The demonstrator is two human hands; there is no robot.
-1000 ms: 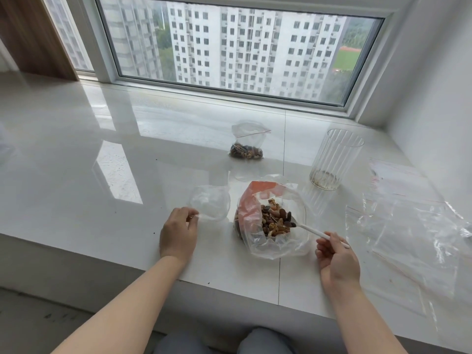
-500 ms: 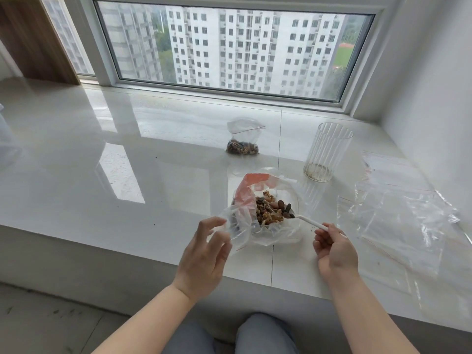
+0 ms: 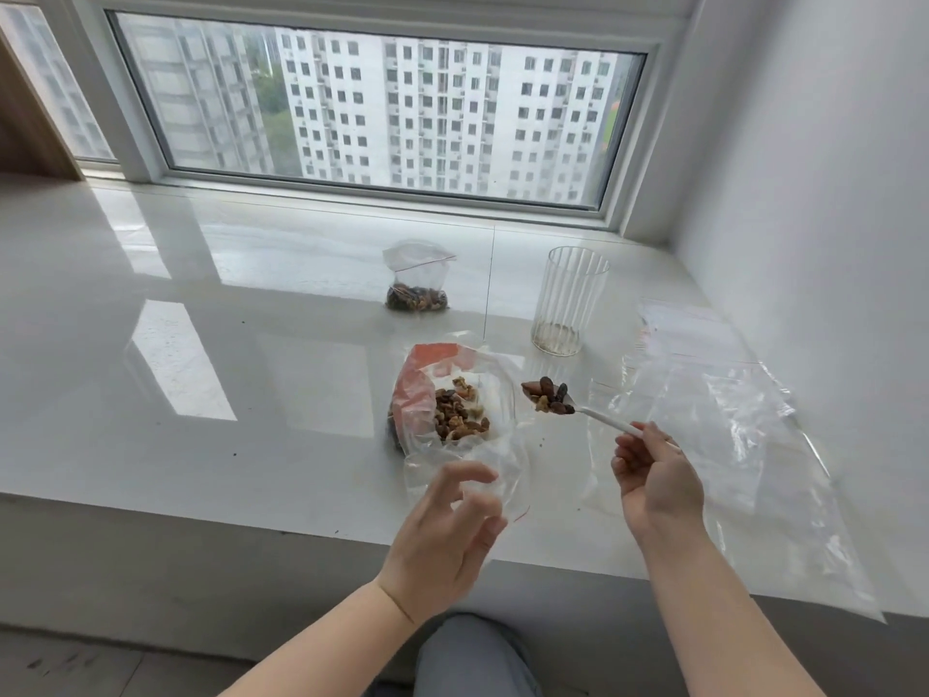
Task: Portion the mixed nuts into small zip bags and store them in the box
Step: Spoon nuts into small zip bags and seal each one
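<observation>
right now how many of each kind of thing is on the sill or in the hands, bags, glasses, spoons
Bags holding nuts: 2, the big nut bag and the small filled zip bag
Empty clear bags: 3 at least
Ribbed glass: 1
Spoon: 1
Total: 7

Sitting at a glossy white stone tabletop (image 3: 211,344) under a wide window (image 3: 382,108). Left hand (image 3: 442,535) pinching a small clear empty zip bag (image 3: 497,475), held up just off the near edge. Right hand (image 3: 653,480) gripping a white plastic spoon (image 3: 598,417) heaped with nuts, raised beside the big crinkly clear bag of mixed nuts (image 3: 452,404). Farther back: a small filled zip bag (image 3: 417,279) standing upright, plus a ribbed clear glass (image 3: 568,299). Loose clear plastic sheeting (image 3: 729,445) off to the right.
</observation>
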